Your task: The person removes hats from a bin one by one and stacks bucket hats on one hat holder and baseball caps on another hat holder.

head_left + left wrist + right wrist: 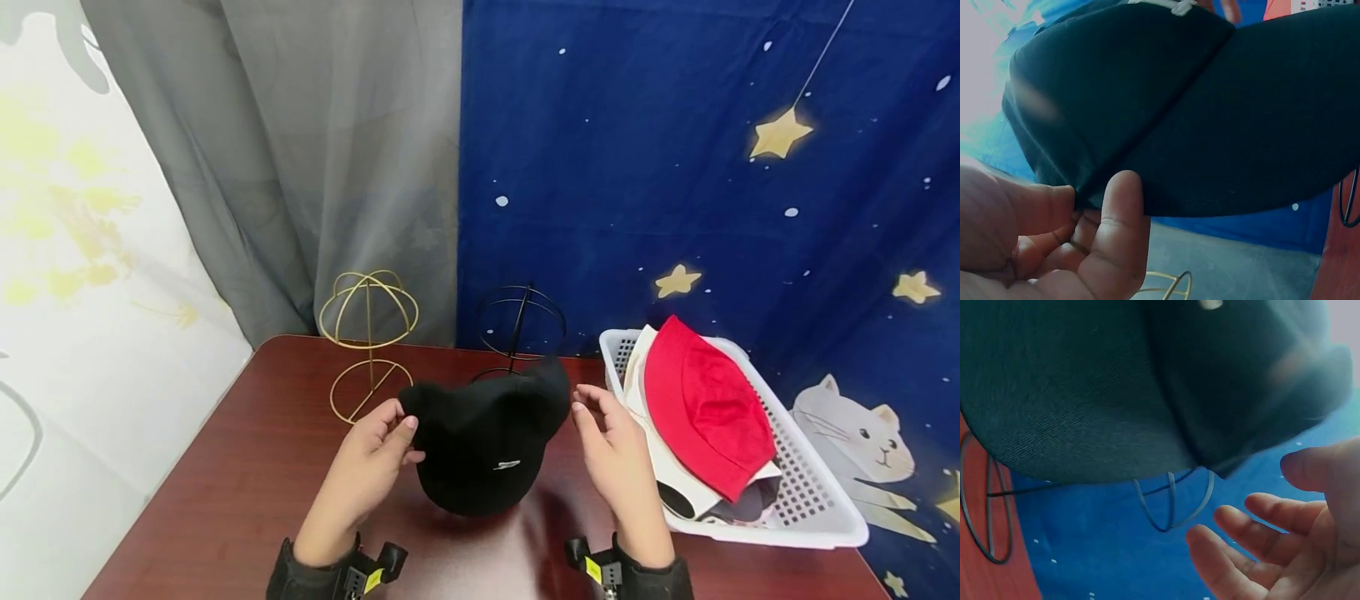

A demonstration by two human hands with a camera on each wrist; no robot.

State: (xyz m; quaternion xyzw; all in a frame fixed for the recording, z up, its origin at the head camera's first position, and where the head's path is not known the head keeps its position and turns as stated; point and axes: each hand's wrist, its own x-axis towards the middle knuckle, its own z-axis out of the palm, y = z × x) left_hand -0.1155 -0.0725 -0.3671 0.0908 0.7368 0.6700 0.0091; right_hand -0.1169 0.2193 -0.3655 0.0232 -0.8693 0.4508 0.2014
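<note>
A black baseball cap (483, 442) with a small white emblem hangs over the table's middle, its brim pointing down toward me. My left hand (378, 454) pinches the cap's left edge between thumb and fingers. In the left wrist view the thumb and fingers (1122, 212) meet at the corner where brim and crown join. Beside the cap's right edge is my right hand (615, 442), fingers loosely bent. The right wrist view shows a gap between those fingers (1210, 544) and the cap (1085, 412). Just behind the cap stands a black wire hat stand (517, 317), its lower part partly hidden.
A gold wire hat stand (369, 333) is at the back left of the brown table (225, 467). On the right, a white plastic basket (813, 508) holds a red bucket hat (705, 408) above a white hat and other hats. Grey and blue curtains (600, 167) hang behind.
</note>
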